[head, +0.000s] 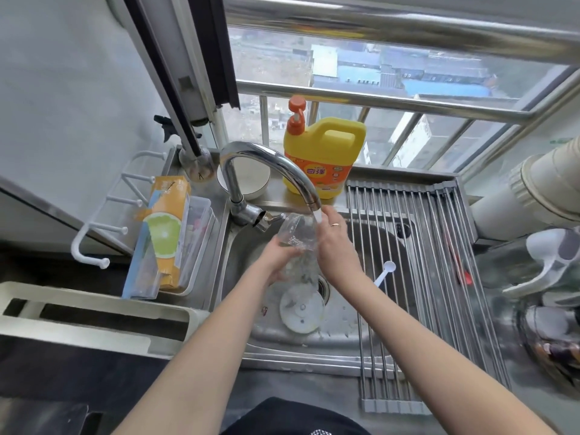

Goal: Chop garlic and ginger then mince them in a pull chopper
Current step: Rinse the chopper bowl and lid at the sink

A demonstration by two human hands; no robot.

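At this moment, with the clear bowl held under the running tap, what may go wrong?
1. The clear bowl is wet and held tilted by the left hand and right hand; it may slip and drop onto the white lid lying in the sink.
2. Water from the tap strikes the tilted bowl and may splash beyond the sink.

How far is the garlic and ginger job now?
No garlic or ginger is visible, so chopping cannot be judged. In hand: both hands, left hand and right hand, hold the clear chopper bowl under the running tap. Its white lid lies in the sink.
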